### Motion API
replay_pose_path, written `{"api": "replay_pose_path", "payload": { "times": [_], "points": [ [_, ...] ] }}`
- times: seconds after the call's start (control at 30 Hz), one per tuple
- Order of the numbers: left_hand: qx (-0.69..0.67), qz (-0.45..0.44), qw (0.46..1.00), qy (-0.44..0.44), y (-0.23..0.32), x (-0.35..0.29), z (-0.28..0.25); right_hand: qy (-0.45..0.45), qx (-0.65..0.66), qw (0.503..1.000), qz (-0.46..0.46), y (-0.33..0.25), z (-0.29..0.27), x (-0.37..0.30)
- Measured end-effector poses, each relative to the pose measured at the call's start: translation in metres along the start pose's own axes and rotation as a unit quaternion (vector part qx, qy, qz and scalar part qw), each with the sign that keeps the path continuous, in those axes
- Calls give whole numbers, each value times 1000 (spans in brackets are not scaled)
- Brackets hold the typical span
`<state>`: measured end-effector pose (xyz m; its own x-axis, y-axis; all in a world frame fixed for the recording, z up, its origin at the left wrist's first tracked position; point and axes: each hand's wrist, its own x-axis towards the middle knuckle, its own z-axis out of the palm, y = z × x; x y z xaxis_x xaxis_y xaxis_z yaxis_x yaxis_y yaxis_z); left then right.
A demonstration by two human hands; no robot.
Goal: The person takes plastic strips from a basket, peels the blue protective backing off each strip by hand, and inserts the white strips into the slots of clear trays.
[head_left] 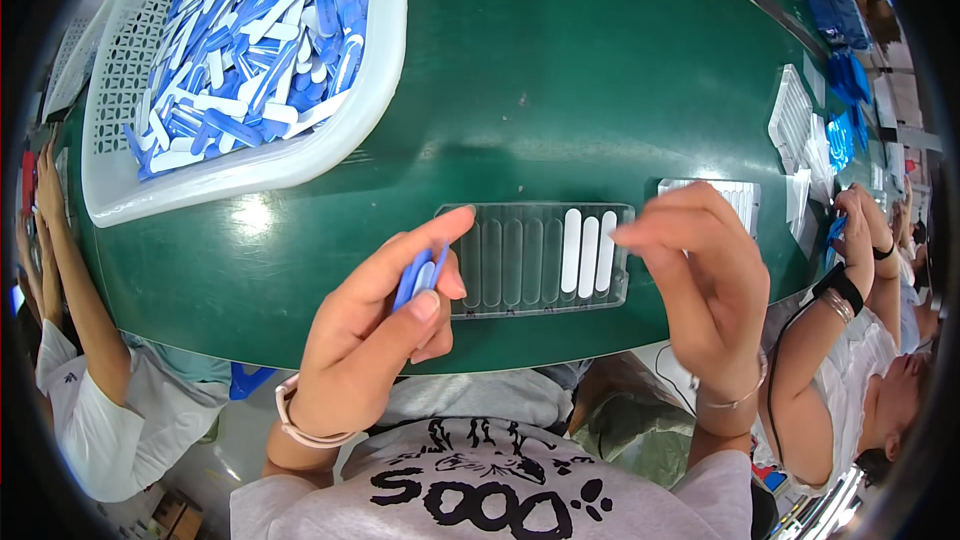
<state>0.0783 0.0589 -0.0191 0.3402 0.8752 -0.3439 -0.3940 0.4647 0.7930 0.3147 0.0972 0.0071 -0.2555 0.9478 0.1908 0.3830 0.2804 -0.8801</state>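
Note:
A few short blue nail files (414,280) with rounded ends are pinched between the thumb and fingers of my left hand (365,315), beside the left end of a clear plastic tray (492,308). The tray lies flat and has a row of long rounded slots. Three white nail files (588,255) fill slots toward its right end, while the slots to their left show bare. My right hand (705,270) hovers at the tray's right end, its fingertips drawn together close to the rightmost white file. Whether anything is between them is hidden.
A white perforated basket (385,90) heaped with loose blue and white files stands at the far left on the green table (560,70). Another slotted tray (745,202) lies behind my right hand, with more trays (790,120) farther right. Co-workers' arms reach in at both sides.

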Motion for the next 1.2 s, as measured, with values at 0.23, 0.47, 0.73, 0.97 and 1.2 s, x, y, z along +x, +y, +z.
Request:
{"api": "replay_pose_path", "payload": {
  "times": [0.23, 0.47, 0.73, 0.97, 1.2],
  "points": [
    [24, 19, 999, 15, -5, -3, 2, -192, -169, 965, -54, -1, 6, 27],
    [89, 56, 993, 46, -5, -10, 5, -208, -261, 941, -58, -9, 9, 50],
    [110, 70, 990, 45, -6, -11, 4, -267, -282, 921, 0, -13, 6, 37],
    [377, 169, 911, -10, -10, -10, 7, -175, -192, 965, -30, 16, -17, 65],
    [658, 201, 718, -107, -1, 3, 31, -297, -142, 937, 117, 19, -9, 83]
  ]
}}
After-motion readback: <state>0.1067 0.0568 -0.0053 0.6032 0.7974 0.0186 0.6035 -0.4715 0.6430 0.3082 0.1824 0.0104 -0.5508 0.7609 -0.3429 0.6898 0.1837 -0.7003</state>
